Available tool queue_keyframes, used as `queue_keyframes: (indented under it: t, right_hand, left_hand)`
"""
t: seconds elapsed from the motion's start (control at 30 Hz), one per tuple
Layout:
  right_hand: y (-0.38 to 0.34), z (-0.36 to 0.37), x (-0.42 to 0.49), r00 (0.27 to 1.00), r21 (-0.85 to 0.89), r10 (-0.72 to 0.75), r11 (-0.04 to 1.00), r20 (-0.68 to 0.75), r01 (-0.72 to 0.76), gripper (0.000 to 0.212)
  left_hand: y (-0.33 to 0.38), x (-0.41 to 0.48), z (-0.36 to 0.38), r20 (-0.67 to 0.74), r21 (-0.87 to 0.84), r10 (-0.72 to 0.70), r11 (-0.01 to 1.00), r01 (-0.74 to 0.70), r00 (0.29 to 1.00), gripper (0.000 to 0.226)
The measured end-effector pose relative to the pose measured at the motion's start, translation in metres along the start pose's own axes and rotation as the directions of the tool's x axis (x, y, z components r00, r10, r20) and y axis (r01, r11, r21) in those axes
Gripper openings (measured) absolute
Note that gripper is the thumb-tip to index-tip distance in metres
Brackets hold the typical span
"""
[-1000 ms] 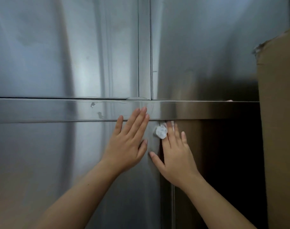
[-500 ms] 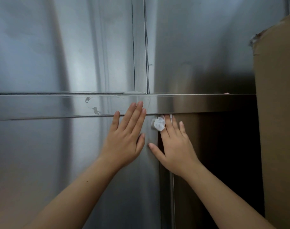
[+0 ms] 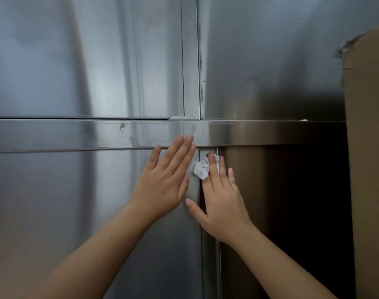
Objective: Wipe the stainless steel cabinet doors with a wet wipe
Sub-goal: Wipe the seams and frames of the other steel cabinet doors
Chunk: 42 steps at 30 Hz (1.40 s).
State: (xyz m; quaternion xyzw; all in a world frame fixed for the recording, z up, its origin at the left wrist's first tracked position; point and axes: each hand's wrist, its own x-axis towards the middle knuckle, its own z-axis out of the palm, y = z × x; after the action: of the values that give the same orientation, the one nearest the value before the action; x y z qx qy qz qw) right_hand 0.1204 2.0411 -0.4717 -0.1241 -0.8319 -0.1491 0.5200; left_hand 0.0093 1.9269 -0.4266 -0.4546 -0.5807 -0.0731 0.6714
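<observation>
Stainless steel cabinet doors fill the view: a lower left door (image 3: pixel 65 212), a lower right door (image 3: pixel 281 201), and upper doors (image 3: pixel 87 61) above a horizontal steel rail (image 3: pixel 76 134). My left hand (image 3: pixel 164 180) lies flat with straight fingers on the lower left door, fingertips reaching the rail. My right hand (image 3: pixel 221 197) presses a crumpled white wet wipe (image 3: pixel 202 169) with straight fingers against the vertical edge between the two lower doors, just under the rail. Part of the wipe is hidden under the fingers.
A tall brown cardboard box (image 3: pixel 367 158) stands close at the right and covers the right edge of the cabinet. The rail carries two small scuff marks (image 3: pixel 126 132) left of my hands.
Both hands stay in nearly the same place on the lower doors. The wipe has slid slightly down the door edge, and the view has shifted a little.
</observation>
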Motion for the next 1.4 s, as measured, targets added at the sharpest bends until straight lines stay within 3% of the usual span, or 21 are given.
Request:
queue_keyframes:
  t: [0.33, 0.47, 0.6, 0.73, 1.07, 1.4]
  right_hand:
    - [-0.003, -0.002, 0.007, 0.993, -0.070, -0.118, 0.991, -0.008, 0.117, 0.077]
    - [-0.006, -0.007, 0.025, 0.993, -0.040, -0.078, 0.996, -0.084, 0.075, 0.071]
    - [-0.012, 0.003, 0.004, 0.999, 0.017, -0.037, 0.999, -0.022, 0.037, 0.077]
    - [-0.012, 0.015, -0.037, 0.995, -0.013, -0.088, 0.996, 0.053, 0.089, 0.080]
    - [-0.007, 0.005, 0.005, 0.996, 0.010, -0.072, 0.997, -0.060, 0.073, 0.074]
    - [-0.013, 0.015, -0.030, 0.998, 0.007, -0.060, 0.998, -0.007, 0.060, 0.078]
  left_hand:
    - [-0.013, -0.010, -0.005, 0.001, 0.018, 0.003, 1.000, -0.003, 1.000, 0.057]
    - [-0.013, -0.010, -0.005, -0.005, 0.023, 0.005, 1.000, -0.005, 1.000, 0.056]
    - [-0.013, -0.010, -0.004, -0.009, 0.018, 0.003, 1.000, -0.003, 1.000, 0.057]
    - [-0.014, -0.010, -0.004, -0.003, 0.024, 0.006, 1.000, -0.006, 1.000, 0.055]
    - [-0.013, -0.010, -0.004, -0.025, 0.021, 0.015, 1.000, -0.014, 1.000, 0.056]
    - [-0.014, -0.010, -0.003, -0.007, 0.010, 0.014, 1.000, -0.014, 1.000, 0.055]
